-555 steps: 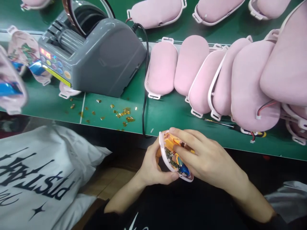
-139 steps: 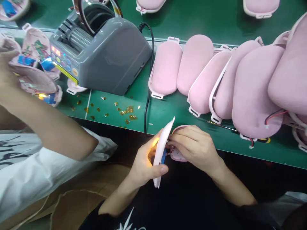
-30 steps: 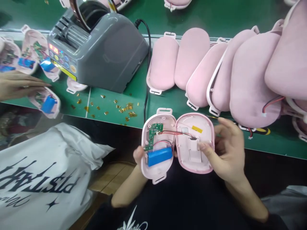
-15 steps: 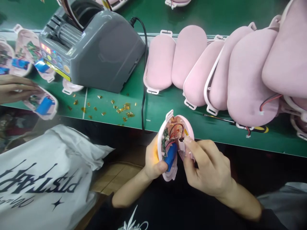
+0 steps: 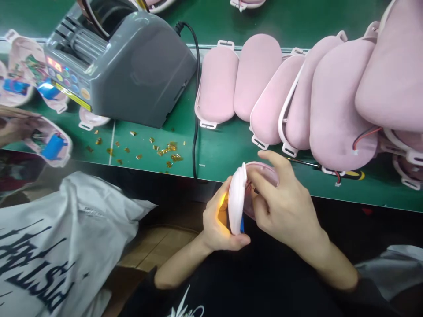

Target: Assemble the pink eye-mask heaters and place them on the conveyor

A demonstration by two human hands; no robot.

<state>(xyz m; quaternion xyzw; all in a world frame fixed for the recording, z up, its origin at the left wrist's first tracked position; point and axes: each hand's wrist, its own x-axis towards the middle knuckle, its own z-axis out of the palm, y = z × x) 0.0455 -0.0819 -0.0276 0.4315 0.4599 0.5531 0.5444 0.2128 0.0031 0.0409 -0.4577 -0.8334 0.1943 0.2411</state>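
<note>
The left hand (image 5: 220,222) gripped one pink shell half (image 5: 237,203) edge-on, long axis upright, thumb hooked under its bottom. The other shell half (image 5: 264,176) lay to its right, the right hand (image 5: 284,207) curled over it — both hands touching, just off the green bench (image 5: 231,145). Behind stood a grey tape machine (image 5: 132,66) and a row of pink pads (image 5: 297,97); nothing stood between.

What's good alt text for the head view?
Two bare hands, left hand and right hand, press two pink shell halves nearly closed at a green bench, with a grey tape dispenser and pink padded covers behind.
</note>
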